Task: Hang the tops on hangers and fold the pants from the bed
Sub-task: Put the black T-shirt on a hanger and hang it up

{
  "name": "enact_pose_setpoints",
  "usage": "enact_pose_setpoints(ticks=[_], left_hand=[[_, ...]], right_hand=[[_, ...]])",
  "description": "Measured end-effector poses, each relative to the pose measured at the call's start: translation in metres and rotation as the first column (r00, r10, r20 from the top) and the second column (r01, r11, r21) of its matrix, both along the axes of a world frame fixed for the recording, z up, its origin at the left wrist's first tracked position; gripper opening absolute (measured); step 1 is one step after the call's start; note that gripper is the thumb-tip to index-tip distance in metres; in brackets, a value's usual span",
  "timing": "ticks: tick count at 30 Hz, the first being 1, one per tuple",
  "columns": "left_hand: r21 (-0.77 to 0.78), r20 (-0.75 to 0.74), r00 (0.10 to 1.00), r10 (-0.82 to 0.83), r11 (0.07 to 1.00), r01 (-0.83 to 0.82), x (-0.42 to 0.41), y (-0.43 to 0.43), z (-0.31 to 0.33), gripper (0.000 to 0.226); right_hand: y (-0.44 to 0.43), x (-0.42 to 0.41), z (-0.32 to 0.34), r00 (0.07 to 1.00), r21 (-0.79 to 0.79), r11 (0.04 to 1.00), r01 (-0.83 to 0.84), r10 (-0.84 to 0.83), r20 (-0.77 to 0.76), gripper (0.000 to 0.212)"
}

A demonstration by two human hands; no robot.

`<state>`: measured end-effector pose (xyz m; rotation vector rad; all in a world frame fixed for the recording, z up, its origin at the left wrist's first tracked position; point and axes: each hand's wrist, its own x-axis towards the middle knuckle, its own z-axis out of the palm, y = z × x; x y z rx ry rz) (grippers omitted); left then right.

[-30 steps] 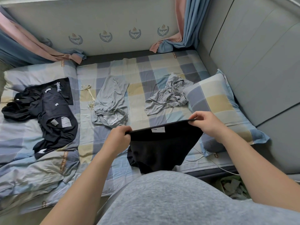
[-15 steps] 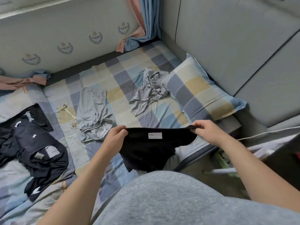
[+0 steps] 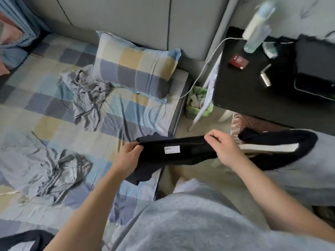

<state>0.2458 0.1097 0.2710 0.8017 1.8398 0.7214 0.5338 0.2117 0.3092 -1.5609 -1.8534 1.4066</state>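
I hold a pair of black pants (image 3: 188, 153) by the waistband, stretched flat between both hands over the bed's right edge; a white label shows inside the band. My left hand (image 3: 129, 153) grips the left end, my right hand (image 3: 222, 147) pinches the right end. The pants' legs hang down below the band. A crumpled grey garment (image 3: 87, 95) lies on the checked bed (image 3: 59, 127) near the pillow. Another grey garment (image 3: 43, 167) lies at the left. A black garment's edge (image 3: 23, 240) shows at the bottom left.
A checked pillow (image 3: 134, 64) rests against the padded headboard. A black side table (image 3: 272, 78) at the right carries a bottle (image 3: 257, 28), a red box and dark items. A green bin (image 3: 196, 102) stands on the floor between bed and table. A black-and-white garment (image 3: 279, 147) lies at the right.
My view has swung right, from the bed toward the side table. Both hands kept their hold on the waistband and carried the black pants to the bed's right edge.
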Motion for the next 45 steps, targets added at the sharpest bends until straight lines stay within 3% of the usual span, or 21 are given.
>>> enact_pose_setpoints(ticks=[5, 9, 14, 18, 23, 33, 40, 45], left_hand=[[0.031, 0.113, 0.95, -0.291, 0.957, 0.289, 0.086, 0.015, -0.012, 0.027], [0.049, 0.126, 0.846, -0.518, 0.855, 0.517, 0.153, 0.024, -0.006, 0.028], [0.063, 0.125, 0.621, -0.773, 0.631, 0.773, 0.253, 0.033, 0.008, 0.034], [0.158, 0.091, 0.472, -0.877, 0.48, 0.863, 0.358, 0.029, 0.028, 0.033], [0.296, 0.077, 0.412, -0.908, 0.415, 0.86, 0.496, 0.03, 0.066, 0.033], [0.59, 0.014, 0.348, -0.938, 0.288, 0.754, 0.742, 0.051, 0.169, 0.028], [0.734, -0.088, 0.261, -0.961, 0.115, 0.67, 0.877, 0.095, 0.288, 0.031], [0.82, -0.228, 0.228, -0.947, -0.06, 0.569, 0.958, 0.124, 0.381, 0.03]], right_hand=[[-0.06, 0.085, 0.01, 0.957, 0.071, 0.958, 0.278, -0.283, 0.069, 0.023], [-0.111, 0.149, 0.017, 0.839, 0.117, 0.839, 0.531, -0.54, 0.069, 0.024], [-0.173, 0.234, 0.031, 0.628, 0.174, 0.627, 0.759, -0.776, 0.057, 0.028], [-0.209, 0.31, 0.054, 0.473, 0.207, 0.464, 0.861, -0.881, 0.007, 0.026], [-0.234, 0.422, 0.089, 0.354, 0.296, 0.324, 0.898, -0.934, -0.051, 0.028], [-0.249, 0.627, 0.191, 0.301, 0.504, 0.196, 0.841, -0.944, -0.135, 0.027], [-0.23, 0.718, 0.298, 0.253, 0.662, 0.05, 0.748, -0.944, -0.214, 0.024], [-0.212, 0.763, 0.38, 0.15, 0.756, -0.089, 0.649, -0.959, -0.242, 0.027]])
